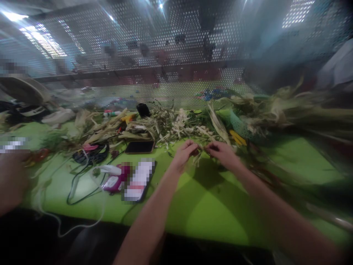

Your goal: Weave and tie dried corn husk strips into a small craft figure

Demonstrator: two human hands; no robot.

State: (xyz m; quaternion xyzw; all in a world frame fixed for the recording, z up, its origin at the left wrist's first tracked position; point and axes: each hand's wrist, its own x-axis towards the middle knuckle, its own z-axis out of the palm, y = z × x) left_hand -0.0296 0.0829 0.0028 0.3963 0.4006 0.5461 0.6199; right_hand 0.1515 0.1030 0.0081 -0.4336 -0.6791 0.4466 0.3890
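Observation:
My left hand [185, 152] and my right hand [222, 152] work close together above the green tabletop, fingers pinched. Between them is a small pale piece of dried husk [196, 160], its loose ends hanging below my left fingertips. Blur hides its exact shape. Just beyond my hands spreads a heap of pale husk scraps [182, 125], mixed with green bits. One long dried husk [217, 119] leans out of the heap, close behind my right hand.
A teal basket [241, 123] with long husks and a yellow object [237, 137] lie right. Left are a dark phone [139, 147], a lit phone [139, 180], a purple pouch [116, 180] and cables. Another person's hand [12, 180] is far left. Perforated metal panel [154, 88] stands behind.

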